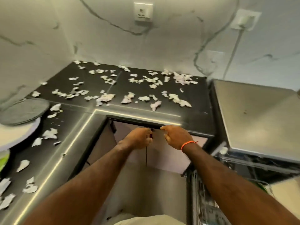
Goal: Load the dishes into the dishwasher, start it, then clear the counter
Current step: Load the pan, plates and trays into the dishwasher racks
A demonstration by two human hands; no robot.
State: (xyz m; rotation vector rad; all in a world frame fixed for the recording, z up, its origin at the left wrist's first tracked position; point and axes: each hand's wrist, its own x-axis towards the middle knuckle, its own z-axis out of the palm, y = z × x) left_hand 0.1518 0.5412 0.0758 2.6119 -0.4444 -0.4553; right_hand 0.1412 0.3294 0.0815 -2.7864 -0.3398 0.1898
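Both hands at cabinet doors (155, 153) under counter's (129, 85) inner corner, left hand (139, 138) and right hand (176, 137) curled at door tops, grip unclear; paper scraps (105, 97) beyond, across counter toward back wall; open dishwasher (253, 120) rightward.

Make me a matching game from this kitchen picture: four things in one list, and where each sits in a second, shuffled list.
Things:
1. paper scraps
2. wall socket
3. orange wristband
4. grey plate

Places:
A. on the right wrist
B. far left of the counter
C. scattered over the black counter
D. high on the marble wall

Pairs: 1-C, 2-D, 3-A, 4-B
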